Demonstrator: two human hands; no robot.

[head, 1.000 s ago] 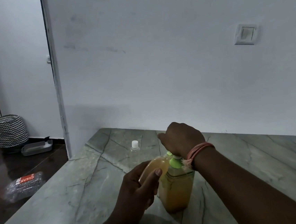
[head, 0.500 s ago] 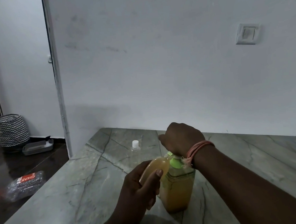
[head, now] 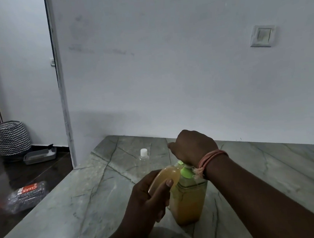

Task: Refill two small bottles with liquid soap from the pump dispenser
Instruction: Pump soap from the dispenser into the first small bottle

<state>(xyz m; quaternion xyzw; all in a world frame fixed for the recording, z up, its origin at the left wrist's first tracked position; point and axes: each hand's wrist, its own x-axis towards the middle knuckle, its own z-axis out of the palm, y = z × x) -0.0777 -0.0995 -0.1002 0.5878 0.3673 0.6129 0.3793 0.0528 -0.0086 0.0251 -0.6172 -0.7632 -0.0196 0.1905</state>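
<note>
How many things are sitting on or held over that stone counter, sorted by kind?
Small bottles: 2, one with orange liquid tilted in the left hand, one clear with a white cap standing behind.
Pump dispensers: 1, the pump dispenser, with the right hand on its green pump.
Total: 3 on or over the counter.

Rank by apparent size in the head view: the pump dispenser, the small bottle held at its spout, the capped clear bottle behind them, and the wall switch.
1. Pump dispenser, largest.
2. Held small bottle, partly hidden by the left hand.
3 and 4. Wall switch and capped clear bottle: they look alike in size, and the switch is farther away, so unranked.
</note>
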